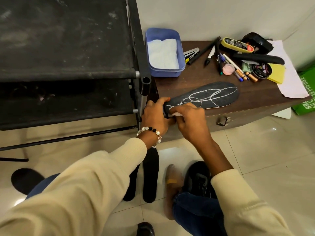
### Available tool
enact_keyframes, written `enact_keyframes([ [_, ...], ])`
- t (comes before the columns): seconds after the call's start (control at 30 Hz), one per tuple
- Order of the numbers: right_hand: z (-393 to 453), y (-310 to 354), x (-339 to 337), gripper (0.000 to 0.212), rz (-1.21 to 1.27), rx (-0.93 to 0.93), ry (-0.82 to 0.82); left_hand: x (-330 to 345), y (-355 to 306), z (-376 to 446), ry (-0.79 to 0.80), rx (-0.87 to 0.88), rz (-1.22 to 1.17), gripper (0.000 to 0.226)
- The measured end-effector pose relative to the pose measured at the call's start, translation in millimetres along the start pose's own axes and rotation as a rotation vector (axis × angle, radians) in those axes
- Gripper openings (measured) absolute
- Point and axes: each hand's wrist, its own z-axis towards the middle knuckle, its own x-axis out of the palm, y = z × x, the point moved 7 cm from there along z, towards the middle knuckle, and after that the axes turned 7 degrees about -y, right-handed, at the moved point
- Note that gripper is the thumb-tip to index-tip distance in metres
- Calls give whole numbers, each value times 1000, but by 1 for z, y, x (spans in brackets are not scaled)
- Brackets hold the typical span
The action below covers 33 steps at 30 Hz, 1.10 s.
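A dark insole [213, 94] with white looping lines drawn on it lies along the front of a low brown table [252, 103]. My left hand [156, 114] grips its heel end at the table's left corner. My right hand [187, 120] holds a small white cloth [175, 114] pressed against the same end of the insole. Two more black insoles [150, 176] lie on the floor between my arms, beside a black shoe [199, 179].
A blue tub [163, 51] with white tissue stands at the table's back left. Pens, a polish tin [260, 70], a yellow sponge, a brush and paper crowd the back right. A black rack [68, 57] stands at left. A green bag [306, 92] sits at right.
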Motion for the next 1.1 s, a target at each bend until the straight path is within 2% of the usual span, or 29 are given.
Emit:
enact_keyframes([
  [0.17,3,2,0,21,-16,-24,-32,4,6,-2,-1,-50,-119,68],
  [0.33,22,3,6,22,52,103,-25,7,10,0,10,-121,-157,64],
  [0.57,22,4,-4,33,65,73,130,10,16,1,23,-150,-207,63],
  [0.73,30,1,13,14,98,213,26,17,23,4,34,-224,-277,58],
  [0.8,33,2,15,14,59,205,6,18,25,5,35,-254,-303,56],
  [0.9,35,7,7,20,13,117,89,18,25,5,48,-270,-365,59],
  [1.0,31,2,1,27,-21,108,222,18,24,6,65,-258,-415,67],
  [1.1,31,2,0,26,-20,140,184,19,23,5,65,-258,-418,68],
])
